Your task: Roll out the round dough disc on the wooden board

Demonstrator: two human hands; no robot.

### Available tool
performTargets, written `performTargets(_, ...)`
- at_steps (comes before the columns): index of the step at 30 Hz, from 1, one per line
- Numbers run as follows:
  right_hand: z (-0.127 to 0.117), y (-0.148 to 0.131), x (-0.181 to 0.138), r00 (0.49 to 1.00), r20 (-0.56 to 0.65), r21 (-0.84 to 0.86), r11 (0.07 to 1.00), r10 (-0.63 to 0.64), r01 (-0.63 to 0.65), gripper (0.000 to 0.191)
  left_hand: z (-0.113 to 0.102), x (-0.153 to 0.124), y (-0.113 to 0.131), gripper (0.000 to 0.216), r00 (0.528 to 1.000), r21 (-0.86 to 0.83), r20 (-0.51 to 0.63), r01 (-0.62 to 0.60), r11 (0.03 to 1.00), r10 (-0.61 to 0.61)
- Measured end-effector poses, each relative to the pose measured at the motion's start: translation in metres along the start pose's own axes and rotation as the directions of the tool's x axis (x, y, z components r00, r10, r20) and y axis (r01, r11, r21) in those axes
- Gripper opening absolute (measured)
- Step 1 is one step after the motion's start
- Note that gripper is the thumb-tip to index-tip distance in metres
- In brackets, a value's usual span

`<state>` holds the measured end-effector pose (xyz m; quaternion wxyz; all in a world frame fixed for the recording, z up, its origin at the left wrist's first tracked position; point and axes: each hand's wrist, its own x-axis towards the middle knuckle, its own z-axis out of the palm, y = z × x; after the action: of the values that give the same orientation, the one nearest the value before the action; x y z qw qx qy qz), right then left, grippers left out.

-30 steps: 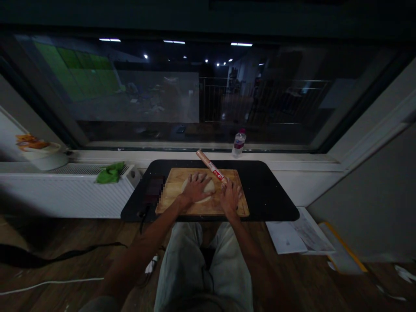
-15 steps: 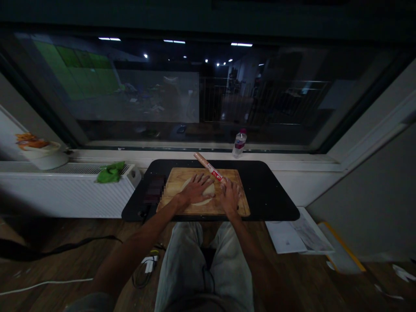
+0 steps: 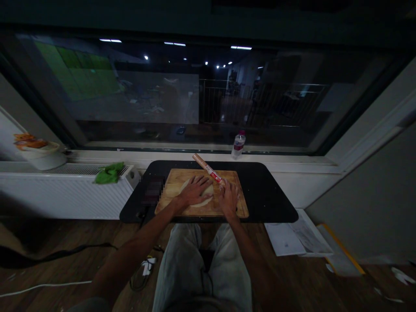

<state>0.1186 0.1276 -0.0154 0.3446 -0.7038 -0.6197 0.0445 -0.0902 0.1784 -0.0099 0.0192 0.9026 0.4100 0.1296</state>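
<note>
A flat, pale round of dough (image 3: 208, 199) lies on the wooden cutting board (image 3: 170, 177). Across its left and middle part, my left hand (image 3: 196, 190) is spread flat, palm down, with the fingers apart. A wooden rolling pin (image 3: 203, 164) with a red and white label slants from beyond the board's far edge down toward my right hand (image 3: 229, 198). The fingers of that hand are closed over the pin's near end, which they largely cover, just right of the dough.
The board rests on a black tabletop (image 3: 269, 195). A water bottle (image 3: 238, 145) stands on the windowsill behind. At left, a green cloth (image 3: 108, 172) and a white pot (image 3: 43, 156) sit on the radiator (image 3: 65, 195). A white power adapter (image 3: 148, 265) with cables lies on the floor.
The whole view has shifted slightly. Both hands, the dough and the rolling pin keep nearly the same places on the board.
</note>
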Motion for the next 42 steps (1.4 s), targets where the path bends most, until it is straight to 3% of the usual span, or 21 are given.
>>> performTargets(8, 0.0027, 0.0021, -0.0002, 1.000, -0.005, 0.011, 1.000, -0.001, 0.001, 0.048, -0.0048, 0.0007, 0.0019, 0.065, 1.000, -0.054, -0.007, 0.019, 0.998, -0.019)
performTargets(13, 0.0006, -0.0002, -0.0005, 1.000, 0.012, 0.003, 1.000, 0.018, -0.018, 0.050, -0.0016, -0.0006, 0.0001, 0.073, 0.998, -0.063, -0.058, 0.007, 0.998, -0.010)
performTargets(17, -0.0007, -0.0012, -0.0001, 1.000, 0.018, -0.003, 1.000, 0.009, -0.009, 0.051, 0.0026, -0.0010, -0.0015, 0.081, 0.985, -0.055, -0.133, 0.103, 0.993, -0.110)
performTargets(23, -0.0019, -0.0011, 0.0003, 1.000, 0.025, -0.002, 1.000, 0.003, -0.003, 0.050, 0.0036, 0.0013, 0.0009, 0.065, 0.979, 0.035, -0.081, 0.193, 0.981, -0.190)
performTargets(31, -0.0010, 0.0007, 0.0000, 0.999, 0.038, -0.017, 1.000, -0.006, 0.006, 0.051, 0.0013, -0.0006, 0.0058, 0.065, 0.964, 0.064, -0.060, 0.263, 0.963, -0.260)
performTargets(42, 0.0023, 0.0021, 0.0010, 0.999, 0.019, -0.017, 0.999, -0.030, 0.030, 0.050, 0.0016, -0.0011, 0.0070, 0.060, 0.963, 0.006, -0.094, 0.255, 0.967, -0.253)
